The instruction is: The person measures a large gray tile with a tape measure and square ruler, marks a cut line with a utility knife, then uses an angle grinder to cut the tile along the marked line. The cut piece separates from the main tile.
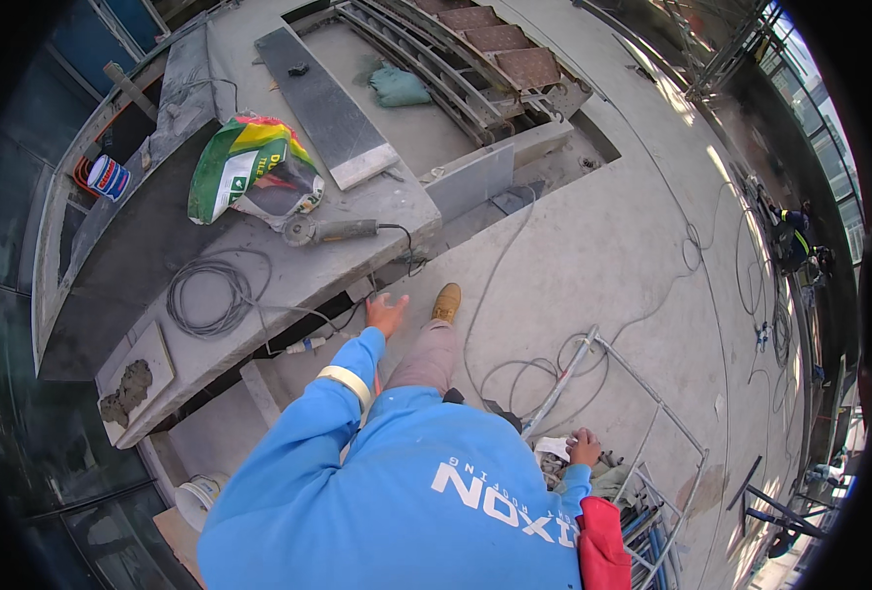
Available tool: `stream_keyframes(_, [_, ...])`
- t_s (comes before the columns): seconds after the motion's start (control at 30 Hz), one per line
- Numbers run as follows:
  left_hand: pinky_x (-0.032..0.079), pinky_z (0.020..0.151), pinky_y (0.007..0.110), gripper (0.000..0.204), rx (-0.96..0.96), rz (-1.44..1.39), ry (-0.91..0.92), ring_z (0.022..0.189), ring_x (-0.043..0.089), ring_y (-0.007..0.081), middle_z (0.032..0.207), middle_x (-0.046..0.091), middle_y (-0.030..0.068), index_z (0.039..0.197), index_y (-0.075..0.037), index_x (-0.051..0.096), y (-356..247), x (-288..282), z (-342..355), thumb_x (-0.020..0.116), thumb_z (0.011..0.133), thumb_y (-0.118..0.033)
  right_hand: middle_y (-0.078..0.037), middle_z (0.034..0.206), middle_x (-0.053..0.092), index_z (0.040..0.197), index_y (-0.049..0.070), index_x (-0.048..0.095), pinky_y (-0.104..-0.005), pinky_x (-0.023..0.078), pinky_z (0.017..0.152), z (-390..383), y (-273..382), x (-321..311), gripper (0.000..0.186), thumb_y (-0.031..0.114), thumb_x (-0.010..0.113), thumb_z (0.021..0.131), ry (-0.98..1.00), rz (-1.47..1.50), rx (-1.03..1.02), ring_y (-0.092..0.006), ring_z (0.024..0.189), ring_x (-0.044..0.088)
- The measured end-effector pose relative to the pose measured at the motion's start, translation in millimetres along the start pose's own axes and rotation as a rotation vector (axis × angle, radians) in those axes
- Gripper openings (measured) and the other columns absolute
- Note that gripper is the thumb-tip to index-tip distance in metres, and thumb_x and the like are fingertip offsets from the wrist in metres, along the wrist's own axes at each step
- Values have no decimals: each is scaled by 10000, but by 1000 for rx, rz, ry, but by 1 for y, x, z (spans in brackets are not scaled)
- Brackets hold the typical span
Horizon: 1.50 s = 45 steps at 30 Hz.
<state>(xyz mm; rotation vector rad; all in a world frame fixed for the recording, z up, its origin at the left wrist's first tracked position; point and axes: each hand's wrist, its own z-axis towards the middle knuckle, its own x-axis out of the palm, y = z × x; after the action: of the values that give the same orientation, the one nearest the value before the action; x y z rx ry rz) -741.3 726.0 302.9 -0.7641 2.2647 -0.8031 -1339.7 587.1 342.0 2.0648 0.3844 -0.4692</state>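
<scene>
My left hand (385,313) is open, fingers spread downward beside the edge of a concrete ledge (406,216), near a loose cable. My right hand (583,447) is out by my right side with loosely bent fingers, above a pile of tools and cloths (608,477) beside a metal frame (657,403); nothing shows in it. On the ledge lie an angle grinder (333,230), a green bag (230,167) and a coiled grey cable (210,295). My boot (446,303) stands on the concrete floor (524,275).
A dark slab (323,103) and rusty stepped metalwork (495,49) are ahead. Buckets (109,177) (197,497) and a mortar board (133,388) are at left. Cables cross the floor. A co-worker in dark clothing (795,236) is by the right edge, near scaffolding.
</scene>
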Motion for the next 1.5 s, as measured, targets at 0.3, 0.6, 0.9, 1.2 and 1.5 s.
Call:
stream_keyframes(0.3, [546, 967, 463, 942, -460, -593, -559, 1266, 606, 359, 1438, 566, 251, 1465, 73, 455, -71, -36, 386, 843, 826, -500, -165, 1011, 744, 1368, -86, 546, -279, 542, 537, 185, 293, 298, 529, 263, 642, 982, 393, -368, -185, -187, 691, 709])
stream_keyframes(0.6, [574, 955, 438, 990, -855, -772, -835, 1119, 672, 393, 1342, 628, 246, 1369, 155, 453, -130, -76, 612, 898, 762, -489, -184, 953, 738, 1376, -110, 522, -302, 534, 491, 316, 478, 435, 521, 201, 648, 977, 208, -622, 77, -227, 661, 723])
stream_keyframes(0.9, [566, 942, 415, 787, -830, -875, -1054, 1079, 691, 336, 1291, 646, 251, 1290, 115, 523, -107, -98, 635, 896, 740, -307, -209, 963, 767, 1313, -121, 581, -336, 604, 660, 405, 588, 557, 530, 243, 693, 945, 744, -1213, -253, -252, 759, 758])
stream_keyframes(1.2, [538, 819, 359, 411, -312, -1190, -1164, 924, 675, 209, 1109, 695, 112, 1199, 47, 630, -248, -9, 519, 779, 852, -113, -212, 1018, 754, 1357, -103, 562, -344, 586, 690, 441, 775, 775, 529, 252, 648, 974, 931, -1008, -733, -233, 748, 737])
stream_keyframes(1.5, [558, 854, 318, 351, -52, -1536, -1216, 976, 660, 183, 1095, 663, 92, 1250, 27, 576, -522, 113, 441, 709, 952, -103, -246, 1238, 625, 1466, -14, 493, -445, 502, 991, 316, 833, 866, 788, 446, 766, 888, 2240, -830, -1241, -391, 1092, 645])
